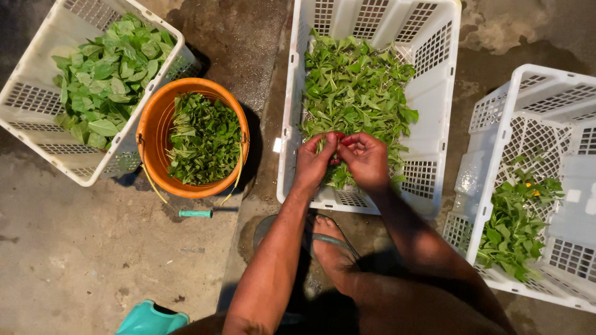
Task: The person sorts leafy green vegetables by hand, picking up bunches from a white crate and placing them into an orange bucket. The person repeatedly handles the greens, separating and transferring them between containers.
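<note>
A white slotted plastic crate (434, 105) in front of me holds a heap of green leafy stems (354, 87). My left hand (315, 160) and my right hand (366, 160) meet over the near end of that heap. Both pinch the same green sprig between their fingertips, with something small and red showing between them. My forearms reach in from the bottom of the view.
An orange bucket (155, 127) of dark green leaves stands to the left, a white crate (37, 99) of broad leaves beyond it. Another white crate (540, 99) with a few greens sits at the right. My sandalled foot (332, 248) rests on the concrete floor. A teal object (149, 319) lies at bottom left.
</note>
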